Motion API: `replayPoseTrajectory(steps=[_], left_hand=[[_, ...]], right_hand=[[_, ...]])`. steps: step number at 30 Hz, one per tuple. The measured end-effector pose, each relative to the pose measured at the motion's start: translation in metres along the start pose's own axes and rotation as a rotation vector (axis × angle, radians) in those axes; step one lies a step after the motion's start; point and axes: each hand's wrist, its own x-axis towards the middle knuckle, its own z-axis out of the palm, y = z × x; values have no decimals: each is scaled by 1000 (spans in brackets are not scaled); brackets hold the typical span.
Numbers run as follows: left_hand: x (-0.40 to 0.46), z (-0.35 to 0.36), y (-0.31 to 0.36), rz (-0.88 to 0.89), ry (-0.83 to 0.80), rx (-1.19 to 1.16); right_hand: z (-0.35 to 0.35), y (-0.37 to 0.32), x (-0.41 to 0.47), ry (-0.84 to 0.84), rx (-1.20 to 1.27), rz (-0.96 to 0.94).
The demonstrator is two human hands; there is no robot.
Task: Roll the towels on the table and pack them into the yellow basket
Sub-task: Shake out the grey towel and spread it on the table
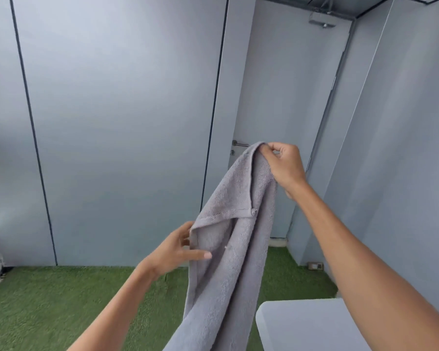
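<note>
A grey towel (228,262) hangs in the air in front of me, folded over on itself and trailing down past the bottom edge of the view. My right hand (284,164) is raised and pinches its top corner. Lower down, my left hand (178,249) is at the towel's left edge; its thumb lies across the front of the cloth and its fingers go behind the fold. The yellow basket is not in view.
A white table corner (302,323) shows at the bottom right, under my right forearm. Green artificial grass (61,300) covers the floor. Grey wall panels and a door with a handle (238,144) stand ahead.
</note>
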Motion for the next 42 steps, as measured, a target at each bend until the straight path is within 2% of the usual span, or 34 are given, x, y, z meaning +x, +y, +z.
replayPoseTrajectory(steps=[2, 7, 9, 11, 13, 16, 20, 23, 27, 31, 36, 38, 42], left_hand=[[30, 14, -22, 44, 66, 77], [101, 23, -21, 195, 451, 22], [126, 10, -13, 238, 449, 8], [152, -6, -5, 273, 384, 37], [183, -19, 7, 299, 317, 107], [242, -22, 31, 320, 196, 290], [322, 1, 41, 391, 116, 570], [365, 7, 40, 352, 160, 496], [392, -5, 34, 226, 88, 400], [393, -30, -7, -2, -80, 332], [388, -67, -56, -33, 21, 280], [397, -72, -49, -2, 57, 246], [419, -54, -12, 132, -22, 247]], right_hand=[[6, 10, 19, 27, -35, -2], [3, 57, 58, 116, -155, 8], [-17, 97, 71, 208, -250, 70], [-38, 147, 79, 220, -341, 171], [-47, 197, 84, 139, -387, 268], [-29, 227, 92, -125, -357, 385], [-4, 210, 113, -410, -10, 279], [4, 218, 132, -522, 22, 174], [-4, 258, 168, -373, 23, 124], [-24, 289, 208, -256, -180, 43], [-47, 330, 230, 28, -326, 112], [-40, 331, 227, -57, -324, 128], [11, 296, 222, -627, -195, 188]])
